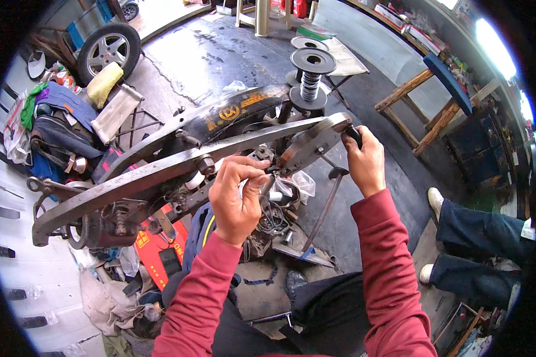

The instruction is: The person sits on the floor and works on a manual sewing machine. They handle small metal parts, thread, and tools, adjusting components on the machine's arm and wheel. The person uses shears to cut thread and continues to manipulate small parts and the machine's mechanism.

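Observation:
A cobbler's hand-crank sewing machine (262, 101) with a dark curved arm and yellow markings stands before me. A long grey metal bar (161, 168) runs along its near side to a round metal crank wheel (311, 147). My right hand (366, 162) is closed around the black crank handle (354, 137) at the wheel's rim. Left of the wheel, my left hand (235, 199) is pinched, its fingertips close to the small metal parts under the bar. Whatever lies between those fingertips is too small to make out. A thread spool (309, 86) stands upright on top.
Another person's legs (473, 238) are at the right, near a wooden stool (426, 98) with a blue seat. A car wheel (109, 53) and a folding stool (118, 113) stand at the left. Tangled wire and parts (278, 214) lie below the machine, beside a red box (161, 256).

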